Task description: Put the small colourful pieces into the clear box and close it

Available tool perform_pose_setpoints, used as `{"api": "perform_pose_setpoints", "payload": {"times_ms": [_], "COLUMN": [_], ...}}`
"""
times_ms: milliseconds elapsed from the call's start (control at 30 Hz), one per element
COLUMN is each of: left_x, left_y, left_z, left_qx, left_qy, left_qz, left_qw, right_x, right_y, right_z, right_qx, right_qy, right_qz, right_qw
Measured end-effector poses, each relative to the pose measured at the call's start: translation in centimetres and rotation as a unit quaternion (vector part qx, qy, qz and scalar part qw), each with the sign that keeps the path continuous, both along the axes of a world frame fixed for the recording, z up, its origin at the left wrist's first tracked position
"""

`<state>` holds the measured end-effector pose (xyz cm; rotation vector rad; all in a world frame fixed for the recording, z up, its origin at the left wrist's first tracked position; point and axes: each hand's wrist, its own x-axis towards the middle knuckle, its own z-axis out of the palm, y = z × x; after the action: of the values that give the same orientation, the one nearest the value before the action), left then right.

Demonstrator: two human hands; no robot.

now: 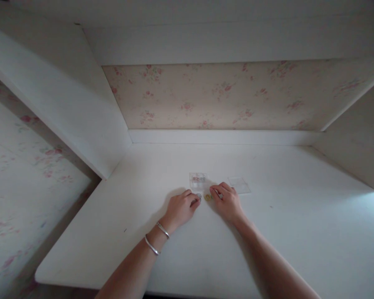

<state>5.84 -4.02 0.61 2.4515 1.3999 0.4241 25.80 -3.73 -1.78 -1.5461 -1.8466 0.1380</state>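
Observation:
My left hand (pixel 181 207) lies low over the white desk with its fingers closed. Its thumb and fingertips pinch a small silver, ring-shaped piece (pixel 199 196) at the desk surface. A small yellow round piece (pixel 207 197) rests between my two hands, nearest to my right. My right hand (pixel 228 202) has its thumb and fingers pinched together; whatever is in them is too small to make out. Just beyond the fingertips stands a clear plastic box (pixel 193 185), with small red and silvery bits inside. Right of it, a flat clear lid (pixel 241 186) lies on the desk.
The white desk (pixel 162 166) runs back to a low ledge below flowered wallpaper (pixel 212 97). White side panels (pixel 81 95) enclose it at left and right, and a white shelf overhangs the back. A thin dark sliver (pixel 125 230) lies left of my left forearm.

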Motion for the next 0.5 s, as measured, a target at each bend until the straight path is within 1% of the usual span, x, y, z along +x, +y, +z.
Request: {"api": "perform_pose_setpoints", "payload": {"times_ms": [200, 367, 500], "left_x": [0.38, 0.38, 0.11], "left_y": [0.05, -0.06, 0.37], "left_z": [-0.13, -0.41, -0.88], "left_qx": [-0.014, -0.018, -0.024], "left_qy": [0.002, 0.0, -0.057], "left_qz": [0.023, 0.013, 0.017], "left_qw": [1.0, 1.0, 0.998], "right_x": [0.07, 0.11, 0.05], "right_y": [0.01, 0.11, 0.08], "right_z": [-0.22, -0.38, -0.34], "right_qx": [0.011, 0.007, 0.007], "right_qy": [-0.004, 0.001, 0.0], "right_qz": [0.008, 0.006, 0.007], "right_qw": [1.0, 1.0, 1.0]}}
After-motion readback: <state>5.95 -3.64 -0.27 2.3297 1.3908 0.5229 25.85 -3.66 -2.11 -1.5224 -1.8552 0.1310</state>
